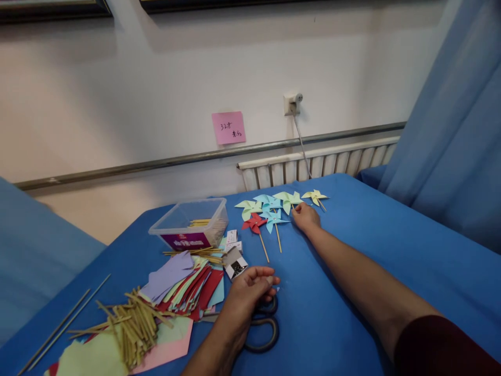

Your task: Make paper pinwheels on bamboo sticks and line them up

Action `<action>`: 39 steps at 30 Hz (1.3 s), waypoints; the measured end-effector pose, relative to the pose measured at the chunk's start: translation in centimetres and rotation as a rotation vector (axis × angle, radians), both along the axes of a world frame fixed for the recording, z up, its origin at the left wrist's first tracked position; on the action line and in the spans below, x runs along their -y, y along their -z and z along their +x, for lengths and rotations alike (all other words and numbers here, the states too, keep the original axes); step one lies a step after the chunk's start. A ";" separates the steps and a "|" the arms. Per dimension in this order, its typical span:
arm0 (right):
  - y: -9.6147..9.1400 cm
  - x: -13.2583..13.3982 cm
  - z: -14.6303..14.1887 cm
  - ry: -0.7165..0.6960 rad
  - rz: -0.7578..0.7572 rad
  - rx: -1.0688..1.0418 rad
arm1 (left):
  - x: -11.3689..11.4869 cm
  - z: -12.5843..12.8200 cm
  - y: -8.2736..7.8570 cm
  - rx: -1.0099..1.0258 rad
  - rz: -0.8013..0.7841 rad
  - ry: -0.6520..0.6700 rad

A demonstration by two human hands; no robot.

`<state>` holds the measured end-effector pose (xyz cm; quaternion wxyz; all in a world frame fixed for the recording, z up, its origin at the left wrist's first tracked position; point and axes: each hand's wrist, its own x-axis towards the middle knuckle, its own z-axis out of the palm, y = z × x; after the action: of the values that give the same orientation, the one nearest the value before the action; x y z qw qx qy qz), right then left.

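My right hand (307,217) reaches to the far side of the table, its fingers closed at the stick of a pale green paper pinwheel (288,200). Around it lie several more pinwheels, among them a red one (254,223), a blue one (273,220) and a yellow one (315,196). Nearer to me, my left hand (252,290) hovers above the black-handled scissors (276,334), thumb and fingers curled together. A tiny pale bit shows by its fingertips, too small to name. My left hand and wrist hide part of the scissors.
A clear plastic box (188,222) with sticks stands back left. A small open carton (235,263) holds dark pins or tacks. Coloured paper sheets (168,277) and a pile of short sticks (136,329) cover the left side. Two long thin rods (64,326) lie at far left.
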<state>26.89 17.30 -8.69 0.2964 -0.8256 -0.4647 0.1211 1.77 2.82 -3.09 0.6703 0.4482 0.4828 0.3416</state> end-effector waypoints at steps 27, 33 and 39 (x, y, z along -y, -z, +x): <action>-0.8 1.0 -0.2 -0.059 -0.226 0.174 | 0.2 0.2 -0.1 -0.015 0.005 0.020; -0.8 1.2 -0.4 -0.081 -0.210 0.216 | 0.0 0.1 0.3 -0.016 0.006 0.045; -0.9 1.2 -0.4 -0.096 -0.208 0.239 | -0.1 0.2 0.2 -0.043 0.020 0.060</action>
<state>26.45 16.12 -7.79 0.1456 -0.8373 -0.5203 0.0834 1.96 2.88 -3.34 0.6651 0.4764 0.4801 0.3165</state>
